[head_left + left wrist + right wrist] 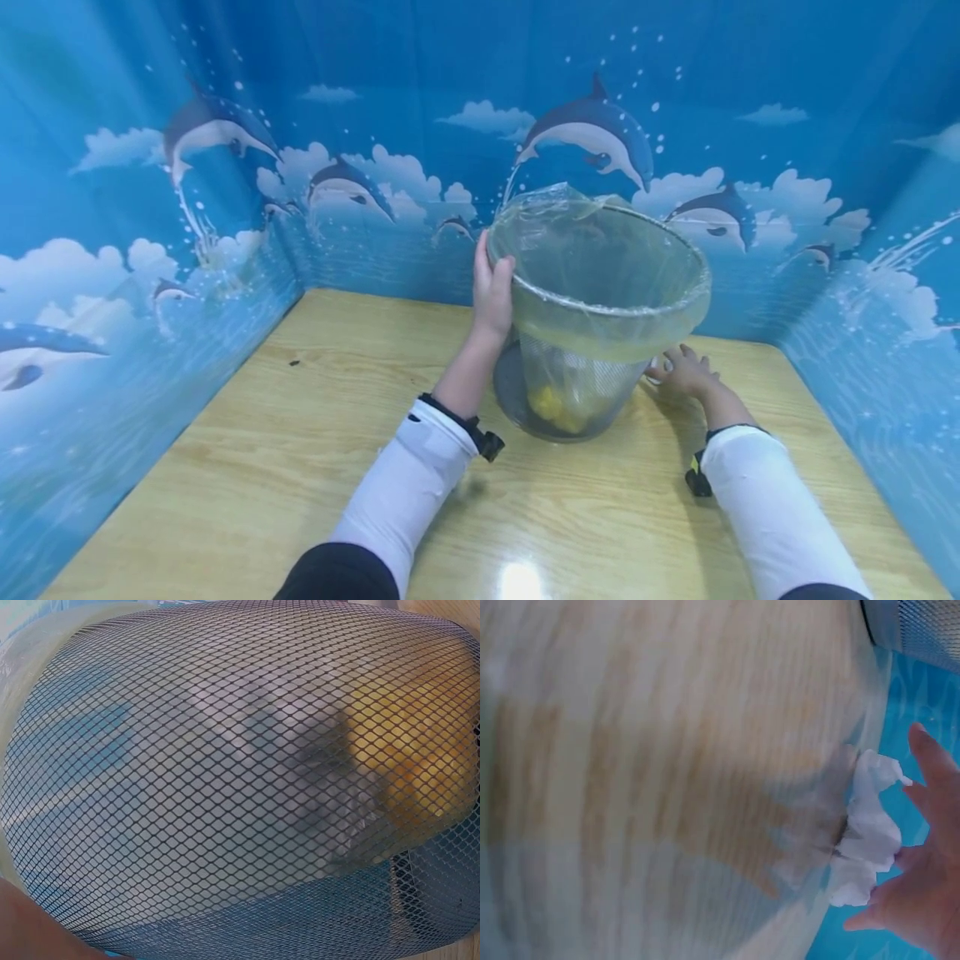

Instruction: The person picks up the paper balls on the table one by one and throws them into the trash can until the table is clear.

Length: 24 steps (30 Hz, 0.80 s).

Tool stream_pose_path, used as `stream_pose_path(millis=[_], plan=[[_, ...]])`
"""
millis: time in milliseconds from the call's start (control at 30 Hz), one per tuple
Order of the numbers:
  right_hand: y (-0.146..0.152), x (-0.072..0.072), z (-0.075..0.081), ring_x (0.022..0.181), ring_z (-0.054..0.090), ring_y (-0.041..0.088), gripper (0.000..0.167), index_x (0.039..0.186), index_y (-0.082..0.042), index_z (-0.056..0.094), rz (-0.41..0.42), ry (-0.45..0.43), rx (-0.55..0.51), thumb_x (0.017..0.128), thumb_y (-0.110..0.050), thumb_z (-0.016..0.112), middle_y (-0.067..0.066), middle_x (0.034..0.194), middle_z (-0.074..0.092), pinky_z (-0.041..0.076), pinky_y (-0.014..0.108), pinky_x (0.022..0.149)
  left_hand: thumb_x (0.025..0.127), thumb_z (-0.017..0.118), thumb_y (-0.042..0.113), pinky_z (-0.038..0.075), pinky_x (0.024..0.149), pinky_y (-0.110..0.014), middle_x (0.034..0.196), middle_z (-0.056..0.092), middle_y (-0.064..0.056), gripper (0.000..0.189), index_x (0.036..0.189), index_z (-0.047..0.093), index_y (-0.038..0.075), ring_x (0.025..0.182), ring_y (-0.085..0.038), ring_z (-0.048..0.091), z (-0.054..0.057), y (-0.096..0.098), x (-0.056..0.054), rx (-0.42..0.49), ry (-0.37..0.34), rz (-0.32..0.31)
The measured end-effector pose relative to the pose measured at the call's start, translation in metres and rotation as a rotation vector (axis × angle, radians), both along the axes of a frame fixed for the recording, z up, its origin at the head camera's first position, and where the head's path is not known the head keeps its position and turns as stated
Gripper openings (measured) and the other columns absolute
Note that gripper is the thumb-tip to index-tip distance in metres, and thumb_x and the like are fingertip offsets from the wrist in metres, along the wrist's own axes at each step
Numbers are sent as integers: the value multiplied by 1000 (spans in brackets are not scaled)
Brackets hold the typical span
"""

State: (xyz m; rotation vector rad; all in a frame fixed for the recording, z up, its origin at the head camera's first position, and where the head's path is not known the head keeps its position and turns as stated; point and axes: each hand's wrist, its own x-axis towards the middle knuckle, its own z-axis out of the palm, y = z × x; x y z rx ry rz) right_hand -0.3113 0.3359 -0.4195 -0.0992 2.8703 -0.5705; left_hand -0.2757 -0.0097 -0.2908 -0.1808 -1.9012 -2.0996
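Note:
A mesh wastebasket stands on the table, leaning rightward in the head view. A thin, see-through yellowish bag lines it and is folded over the rim. My left hand grips the basket's left side at the rim, its thumb over the bag. Inside, low down, lies something yellow, blurred by the mesh and bag. Right of the basket, my right hand reaches down with fingers spread over a crumpled white tissue. In the right wrist view the fingertips are right at the tissue's edge.
The wooden table has a small dark mark at the left. Blue dolphin-print curtains stand close along its back and both sides. The basket is near the back edge.

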Motion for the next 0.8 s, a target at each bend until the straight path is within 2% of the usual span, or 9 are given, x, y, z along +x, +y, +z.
stream_pose_path(millis=[167,267,400,600,700,800], plan=[[3,-2,-5,127,-7,74,90,153,-3,13,-5,-37,10,93,-66,37,42,150,-5,1,84,95,94,37,31,25,117,-49,162,18,-3,68,156,14,20,146,-25,24,1,-1,0,-6,11,0],[3,-2,-7,128,-7,73,90,152,-1,17,-7,-44,16,93,-66,37,41,151,-4,1,84,95,94,37,31,24,117,-49,162,17,-3,67,156,14,21,147,-25,23,1,-1,0,-8,13,2],[4,-4,-11,130,5,71,83,149,2,25,2,-23,31,96,-60,40,42,149,5,5,84,95,94,37,32,24,117,-50,162,16,-2,68,156,14,21,147,-24,22,3,-2,-1,-8,11,3],[6,0,-14,122,39,60,54,135,8,47,116,93,-52,99,-33,49,40,133,44,30,68,103,94,37,32,23,117,-50,162,16,-1,68,156,14,22,147,-24,21,2,-2,0,-4,0,-10],[7,2,-16,122,42,58,47,130,10,50,138,114,-89,98,-24,52,39,130,48,33,65,104,94,37,31,24,117,-50,162,16,-1,67,156,14,22,147,-24,22,1,-2,1,-1,-9,-12],[8,2,-16,126,37,58,50,134,14,45,122,102,-117,98,-20,52,40,135,44,29,64,107,94,36,31,24,117,-50,162,16,-2,67,156,14,22,147,-25,23,0,-1,1,0,-2,-12]])
